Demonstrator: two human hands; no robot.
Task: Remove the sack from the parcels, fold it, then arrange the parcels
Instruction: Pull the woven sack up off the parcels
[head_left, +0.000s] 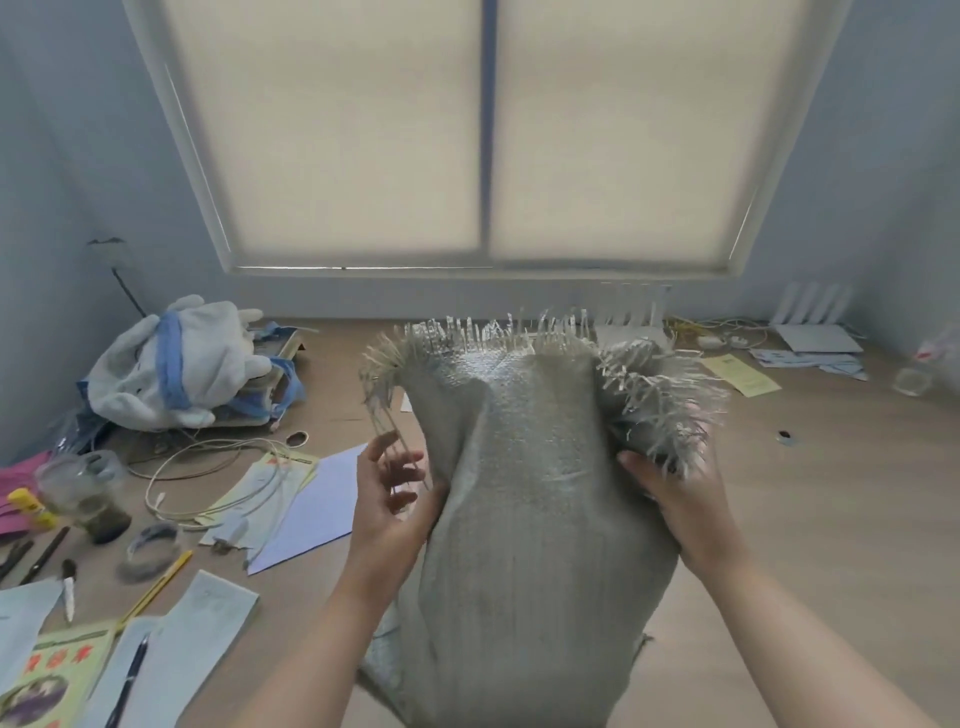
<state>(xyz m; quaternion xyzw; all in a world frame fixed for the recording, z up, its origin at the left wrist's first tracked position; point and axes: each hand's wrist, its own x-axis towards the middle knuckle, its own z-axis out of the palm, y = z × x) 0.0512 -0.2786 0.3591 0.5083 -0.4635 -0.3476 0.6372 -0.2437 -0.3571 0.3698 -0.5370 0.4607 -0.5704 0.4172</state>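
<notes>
Grey sack (540, 519): woven plastic, held upright over the desk (831, 493) at centre, between both hands; the frayed mouth is on top.
Parcels: none in view; probably inside the sack, but I cannot tell.
Left hand (387, 499): fingers spread and relaxed, heel of the palm against the sack's left side; it is not closed on the cloth.
Right hand (675, 504): grips the sack's right side just under the fringe (660, 405); the fingers are mostly hidden by the fringe, so the grip is judged from the thumb.
Risk 1: loose strands (387, 431) hang across the left fingers; pulling away could snag them and jerk the sack.
Risk 2: only one hand truly holds, so a heavy load could make the slick weave slip.
Risk 3: upending the sack fast could send parcels tumbling off the desk edge.
Risk 4: a sweep of the sack leftward could knock over the glass jar (83, 493) among the clutter.
Sack print: no brand or label on the visible face.
Leaflet (47, 670): near left, large red characters, too blurred to read.
Yellow slip (740, 375): far right, print too small to read.
</notes>
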